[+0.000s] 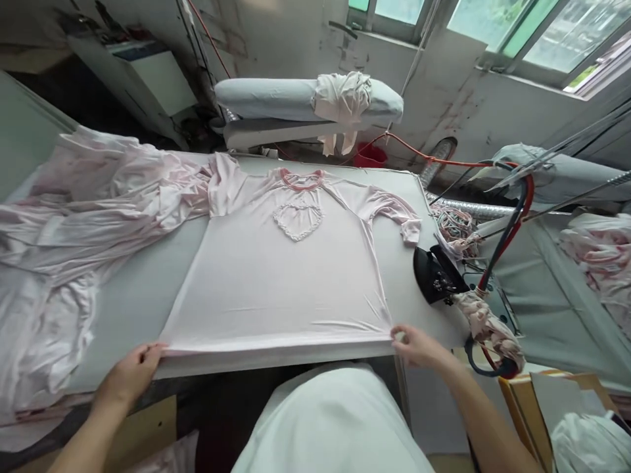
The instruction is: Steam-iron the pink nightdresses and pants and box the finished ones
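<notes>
A pale pink shirt (276, 276) with a lace heart on the chest and a darker pink collar lies flat, front up, on the ironing table (133, 295). My left hand (131, 371) pinches the shirt's hem at its near left corner. My right hand (419, 345) pinches the hem at the near right corner. The hem is drawn straight along the table's front edge. The shirt's right sleeve lies bunched near the table's far right.
A heap of pink garments (73, 223) covers the table's left side. A black steam iron (436, 272) with cloth-wrapped handle and red hoses rests at the right edge. A padded sleeve board (276, 98) with draped cloth stands behind. More garments (599, 256) lie far right.
</notes>
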`<action>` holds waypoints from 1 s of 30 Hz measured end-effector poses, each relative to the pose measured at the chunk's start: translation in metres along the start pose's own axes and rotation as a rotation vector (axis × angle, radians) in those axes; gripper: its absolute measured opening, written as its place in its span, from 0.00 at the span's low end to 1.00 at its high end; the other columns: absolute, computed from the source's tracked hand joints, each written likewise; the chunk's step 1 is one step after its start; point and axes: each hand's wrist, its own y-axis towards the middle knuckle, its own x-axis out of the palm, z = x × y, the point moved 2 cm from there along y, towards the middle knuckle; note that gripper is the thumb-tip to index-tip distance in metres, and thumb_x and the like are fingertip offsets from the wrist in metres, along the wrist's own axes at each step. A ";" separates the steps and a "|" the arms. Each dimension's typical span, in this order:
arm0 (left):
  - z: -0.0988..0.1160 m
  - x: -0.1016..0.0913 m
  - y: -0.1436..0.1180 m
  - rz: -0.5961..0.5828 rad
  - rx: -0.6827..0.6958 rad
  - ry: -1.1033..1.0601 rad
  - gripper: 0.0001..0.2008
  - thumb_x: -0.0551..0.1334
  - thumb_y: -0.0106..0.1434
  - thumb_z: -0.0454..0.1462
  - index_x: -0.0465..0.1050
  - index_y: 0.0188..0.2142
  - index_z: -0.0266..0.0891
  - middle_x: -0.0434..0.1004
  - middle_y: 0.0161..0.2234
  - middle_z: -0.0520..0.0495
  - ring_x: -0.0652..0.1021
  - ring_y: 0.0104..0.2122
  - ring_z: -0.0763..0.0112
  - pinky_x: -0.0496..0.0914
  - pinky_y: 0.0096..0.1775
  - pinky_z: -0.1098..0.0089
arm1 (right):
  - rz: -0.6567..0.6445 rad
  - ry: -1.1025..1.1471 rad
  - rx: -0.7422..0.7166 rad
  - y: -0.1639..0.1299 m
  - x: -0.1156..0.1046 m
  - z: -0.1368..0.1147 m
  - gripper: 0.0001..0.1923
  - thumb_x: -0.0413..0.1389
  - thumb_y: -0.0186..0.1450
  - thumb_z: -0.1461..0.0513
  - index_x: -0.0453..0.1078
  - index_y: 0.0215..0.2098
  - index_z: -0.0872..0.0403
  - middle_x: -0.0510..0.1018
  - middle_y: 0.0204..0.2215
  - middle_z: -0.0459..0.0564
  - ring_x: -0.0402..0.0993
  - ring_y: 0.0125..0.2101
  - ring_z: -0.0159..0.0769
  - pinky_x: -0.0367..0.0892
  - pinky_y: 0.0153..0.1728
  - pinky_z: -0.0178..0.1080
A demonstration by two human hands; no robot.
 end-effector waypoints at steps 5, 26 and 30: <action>0.016 0.009 -0.021 0.025 -0.168 0.107 0.17 0.57 0.65 0.50 0.73 0.37 0.39 0.78 0.34 0.47 0.74 0.30 0.65 0.64 0.29 0.72 | 0.896 -0.286 -0.193 0.048 -0.114 -0.043 0.30 0.48 0.68 0.50 0.69 0.60 0.61 0.72 0.59 0.70 0.66 0.61 0.56 0.59 0.62 0.58; -0.053 0.039 -0.040 0.104 -0.393 -0.446 0.19 0.57 0.65 0.53 0.73 0.32 0.42 0.81 0.31 0.43 0.80 0.33 0.57 0.63 0.32 0.66 | -0.325 -0.850 -0.554 0.027 0.219 -0.312 0.22 0.54 0.68 0.45 0.76 0.45 0.53 0.84 0.40 0.56 0.80 0.40 0.45 0.69 0.39 0.39; -0.085 0.068 -0.063 0.009 -0.488 -0.796 0.21 0.52 0.66 0.53 0.66 0.25 0.43 0.74 0.22 0.49 0.76 0.22 0.64 0.65 0.29 0.67 | -0.391 -0.894 -0.738 0.024 0.327 -0.420 0.27 0.54 0.68 0.43 0.75 0.51 0.56 0.83 0.46 0.61 0.79 0.44 0.48 0.69 0.46 0.45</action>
